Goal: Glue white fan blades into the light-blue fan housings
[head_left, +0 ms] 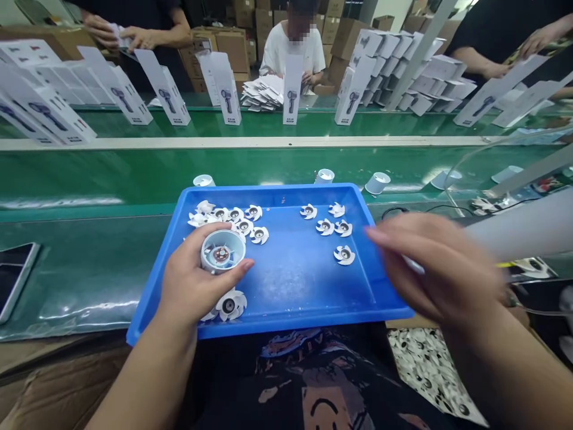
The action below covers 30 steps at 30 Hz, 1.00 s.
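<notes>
A blue plastic tray (290,283) rests on my lap against the green bench. My left hand (192,280) is closed round a small white round fan housing (222,251), its open end up and a motor visible inside. Several white fan impellers (244,226) lie in the tray's far left corner, several more (333,227) at the far right, and one impeller (230,304) lies just under my left hand. My right hand (439,269) is blurred by motion over the tray's right edge, fingers stretched leftward, with a thin white object showing beneath it.
White cylindrical housings (377,182) stand on the green conveyor (134,173) beyond the tray. White product boxes (170,95) stand upright along the far side, where other people work. A phone (13,278) lies at left. A box of parts (430,364) sits at lower right.
</notes>
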Motion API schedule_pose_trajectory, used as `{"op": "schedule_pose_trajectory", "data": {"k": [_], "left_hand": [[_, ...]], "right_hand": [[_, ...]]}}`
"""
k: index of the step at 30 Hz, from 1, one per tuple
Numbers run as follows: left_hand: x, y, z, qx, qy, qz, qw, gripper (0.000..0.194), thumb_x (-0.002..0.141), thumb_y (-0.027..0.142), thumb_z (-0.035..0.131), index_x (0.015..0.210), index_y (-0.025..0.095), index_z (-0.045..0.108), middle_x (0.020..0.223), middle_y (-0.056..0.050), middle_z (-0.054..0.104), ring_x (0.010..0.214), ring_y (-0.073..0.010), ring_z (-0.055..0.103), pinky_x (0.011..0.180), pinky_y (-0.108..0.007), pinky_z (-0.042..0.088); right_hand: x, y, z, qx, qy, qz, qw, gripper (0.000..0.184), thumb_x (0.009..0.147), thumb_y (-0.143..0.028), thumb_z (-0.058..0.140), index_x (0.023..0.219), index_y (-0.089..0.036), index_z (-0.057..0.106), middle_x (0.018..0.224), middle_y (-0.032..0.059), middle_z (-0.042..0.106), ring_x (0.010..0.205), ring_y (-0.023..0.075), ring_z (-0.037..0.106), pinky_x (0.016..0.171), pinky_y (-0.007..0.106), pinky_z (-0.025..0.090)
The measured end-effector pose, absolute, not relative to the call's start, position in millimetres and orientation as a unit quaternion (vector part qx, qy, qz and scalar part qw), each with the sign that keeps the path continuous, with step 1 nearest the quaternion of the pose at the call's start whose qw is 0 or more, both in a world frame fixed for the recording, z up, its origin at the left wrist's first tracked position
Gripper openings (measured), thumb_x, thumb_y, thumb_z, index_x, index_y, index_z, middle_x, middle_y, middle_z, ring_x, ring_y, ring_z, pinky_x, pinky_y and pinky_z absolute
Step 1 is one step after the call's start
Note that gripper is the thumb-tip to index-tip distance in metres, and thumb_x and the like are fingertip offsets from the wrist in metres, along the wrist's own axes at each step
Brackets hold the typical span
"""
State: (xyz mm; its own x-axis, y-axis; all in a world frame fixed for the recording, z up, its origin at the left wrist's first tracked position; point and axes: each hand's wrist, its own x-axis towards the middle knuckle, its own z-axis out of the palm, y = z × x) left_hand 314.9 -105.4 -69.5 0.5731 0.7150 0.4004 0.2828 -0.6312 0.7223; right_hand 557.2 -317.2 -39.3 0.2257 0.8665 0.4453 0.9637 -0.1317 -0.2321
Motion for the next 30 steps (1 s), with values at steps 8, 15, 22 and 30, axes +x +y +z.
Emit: {"op": "schedule_pose_trajectory", "data": {"k": [8, 15, 22, 30], "left_hand": [[314, -109, -72, 0.857, 0.256, 0.328, 0.304, 0.048, 0.070, 0.042, 0.079, 0.111, 0.023, 0.064, 0.110, -0.005, 0.071, 0.102, -0.0271, 0.067, 0.092, -0.042, 0.054], [309, -110, -72, 0.880, 0.178, 0.324, 0.297, 0.046, 0.075, 0.040, 0.078, 0.114, 0.020, 0.061, 0.112, -0.007, 0.071, 0.103, -0.0257, 0.067, 0.096, -0.043, 0.053], [308, -111, -74, 0.890, 0.144, 0.330, 0.279, 0.049, 0.075, 0.039, 0.079, 0.115, 0.018, 0.060, 0.113, -0.008, 0.071, 0.105, -0.0248, 0.067, 0.097, -0.039, 0.053], [305, -110, -79, 0.882, 0.159, 0.335, 0.290, 0.056, 0.072, 0.037, 0.082, 0.119, 0.019, 0.057, 0.118, -0.008, 0.068, 0.109, -0.0254, 0.066, 0.100, -0.040, 0.052]], "right_hand": [[582, -232, -90, -0.844, -0.525, -0.013, -0.111, 0.025, 0.088, -0.033, 0.069, 0.100, -0.012, 0.067, 0.110, 0.0128, 0.060, 0.110, 0.0306, 0.054, 0.092, 0.049, 0.046], [546, -238, -80, -0.813, -0.565, 0.042, -0.138, 0.023, 0.095, -0.021, 0.057, 0.116, -0.013, 0.060, 0.118, 0.0095, 0.058, 0.109, 0.0245, 0.056, 0.095, 0.045, 0.047], [533, -202, -97, -0.805, -0.576, 0.122, -0.071, 0.040, 0.100, -0.033, 0.055, 0.135, -0.015, 0.050, 0.129, 0.0119, 0.055, 0.112, 0.0223, 0.058, 0.095, 0.040, 0.050], [511, -213, -79, -0.746, -0.652, 0.098, -0.092, 0.041, 0.083, -0.015, 0.070, 0.123, -0.019, 0.060, 0.128, 0.0103, 0.055, 0.112, 0.0300, 0.057, 0.096, 0.043, 0.047]]}}
